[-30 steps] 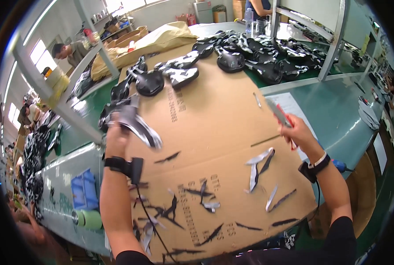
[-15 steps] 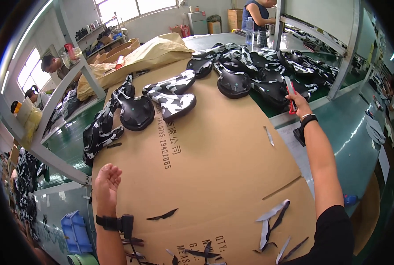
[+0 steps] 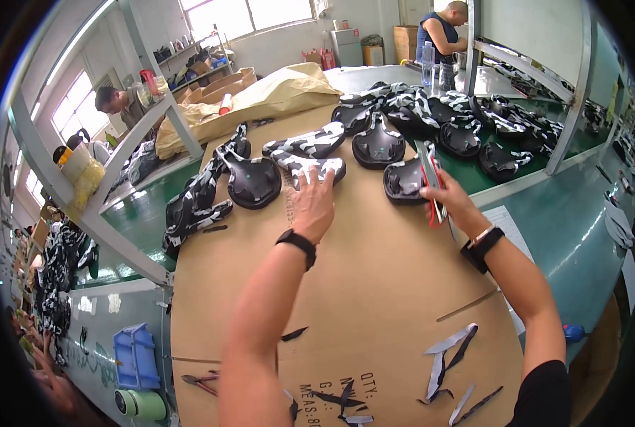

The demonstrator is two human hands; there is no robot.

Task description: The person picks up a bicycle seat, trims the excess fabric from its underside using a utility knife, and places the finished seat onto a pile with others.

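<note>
My left hand (image 3: pixel 312 203) reaches over the cardboard with its fingers apart, lying over the near end of a black-and-white patterned bicycle saddle (image 3: pixel 331 169). A second patterned saddle lies just behind it. My right hand (image 3: pixel 449 198) is closed round a red and silver utility knife (image 3: pixel 431 178), held upright. Beside the knife a saddle (image 3: pixel 403 181) lies with its black underside up, partly hidden by the knife; whether my right fingers touch it, I cannot tell. Left of my left hand rests another upturned saddle (image 3: pixel 254 181).
More saddles (image 3: pixel 379 144) are heaped across the far side, with a stack (image 3: pixel 196 206) at left. Dark and pale trimmings (image 3: pixel 442 363) and red-handled pliers (image 3: pixel 202 384) lie on the near cardboard (image 3: pixel 374 285). Metal posts (image 3: pixel 577 99) stand both sides. Two people work farther off.
My left hand has moved forward and right onto the patterned saddle. My right hand, still with the knife, has come lower and inward, and an upturned saddle now lies beside it on the cardboard.
</note>
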